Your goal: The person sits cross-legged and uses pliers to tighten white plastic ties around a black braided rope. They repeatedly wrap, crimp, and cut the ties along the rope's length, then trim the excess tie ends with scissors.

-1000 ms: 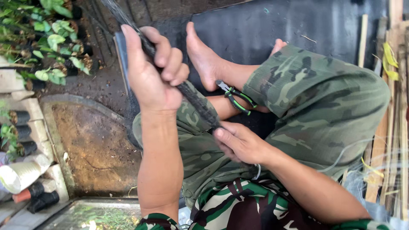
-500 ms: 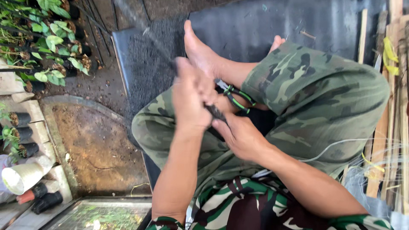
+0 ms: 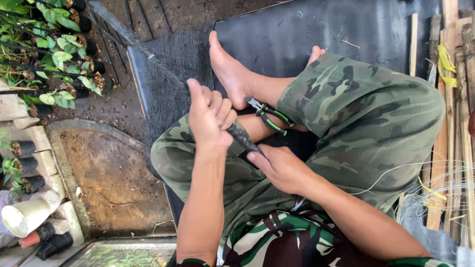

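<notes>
Left hand (image 3: 210,116) grip closed around rolled dark mesh strip (image 3: 163,69); right hand (image 3: 282,168) pinches its lower end, at 4 o'clock. Green-handled pliers (image 3: 269,116) lie nearby.

Green camouflage trousers (image 3: 366,123); black-green pliers (image 3: 269,116); black mat (image 3: 336,24).

Dark mesh strip (image 3: 163,69), rolled tight, slants from lap toward upper left

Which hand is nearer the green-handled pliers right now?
Right. The right hand rests just below the pliers, pinching the near end of the dark mesh roll. The left hand grips the roll farther up, off to the pliers' left side.
</notes>
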